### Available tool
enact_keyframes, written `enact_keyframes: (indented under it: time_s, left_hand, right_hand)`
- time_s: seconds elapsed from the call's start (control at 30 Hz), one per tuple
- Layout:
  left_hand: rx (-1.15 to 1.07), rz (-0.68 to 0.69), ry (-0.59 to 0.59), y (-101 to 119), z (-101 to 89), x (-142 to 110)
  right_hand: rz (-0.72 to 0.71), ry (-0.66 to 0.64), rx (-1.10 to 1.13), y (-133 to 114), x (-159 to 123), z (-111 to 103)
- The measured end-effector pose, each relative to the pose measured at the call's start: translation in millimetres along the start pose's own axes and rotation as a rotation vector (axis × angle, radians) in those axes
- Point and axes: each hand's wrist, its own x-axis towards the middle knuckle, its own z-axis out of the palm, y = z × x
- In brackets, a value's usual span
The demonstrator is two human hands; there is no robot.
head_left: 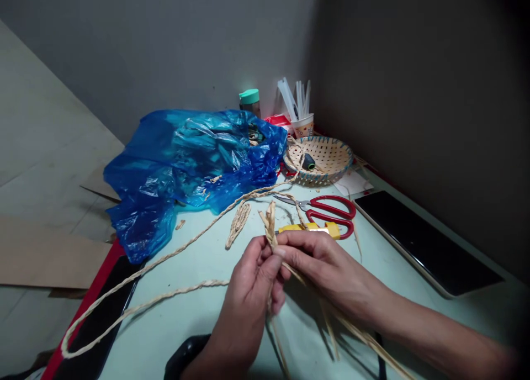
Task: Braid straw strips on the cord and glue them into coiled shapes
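Pale green tabletop (138, 338), red-edged, set against grey walls (174, 43).

Foreground: one black object (188, 351), partly cut off by the lower edge, identity unclear. One glossy black flat item (99, 319) at the table's left edge.

Left hand (252, 283): thumb and fingers pinched on the plaited fibre piece (270, 220). Right hand (325, 267): pinching the same piece just beside the left thumb. Piece held over the table, short tip pointing away; loose strands (364, 334) trailing beneath the hands towards the near edge.

One long twisted cord (202, 284), fibre, looped at left; one length meets the left hand's outline, grip on it not discernible.

Middle: one leaf-shaped woven pad (239, 224); one yellow cutter (331, 229), just beyond the right hand; one pair of scissors (307, 204), red handles; one black-screened device (426, 242), right.

Rear: one blue plastic bag (194, 153), crumpled; one woven basket (333, 153) holding a dark spool (308, 162); one printed cup (304, 127) of pale straws (300, 101); one teal-lidded container (249, 97).
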Motion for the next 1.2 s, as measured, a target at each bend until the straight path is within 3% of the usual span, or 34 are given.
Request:
enact_keyframes:
  time_s: [0.13,0.37,0.47,0.57,0.67,0.77,0.87,0.93,1.0,1.07,1.2]
  left_hand:
    - [-0.114,-0.064,-0.002,-3,-6.0,3]
    - [0.23,0.053,0.21,4,-12.3,0]
    - [0.267,0.092,0.283,6,-11.3,2]
    - [0.16,0.083,0.327,3,-9.5,4]
    - [-0.05,0.0,0.301,-1,-8.0,5]
    - [-0.186,-0.049,0.243,-3,-7.8,5]
    - [-0.268,-0.052,0.229,-3,-9.3,6]
    - [-0.301,-0.048,0.222,-1,-10.6,7]
    - [-0.282,-0.032,0.198,1,-11.2,6]
    - [-0.234,-0.025,0.158,3,-10.4,3]
    - [-0.155,0.02,0.115,5,-6.0,-2]
  right_hand:
    - [-0.07,0.085,-0.273,0,-4,-1]
    - [-0.152,0.069,-0.897,-11,-6,-5]
    - [-0.339,0.097,-1.074,-7,-9,-2]
    - [-0.583,0.083,-1.186,2,-11,4]
    - [-0.788,0.104,-1.329,12,-12,14]
    - [-0.869,0.159,-1.439,19,-12,21]
    - [-0.828,0.128,-1.426,17,-14,22]
    - [-0.76,0.092,-1.283,9,-15,19]
    - [-0.67,0.167,-1.061,-1,-15,15]
    - [-0.488,0.254,-0.865,-9,-13,11]
    - [-0.061,0.08,-0.615,-11,-7,9]
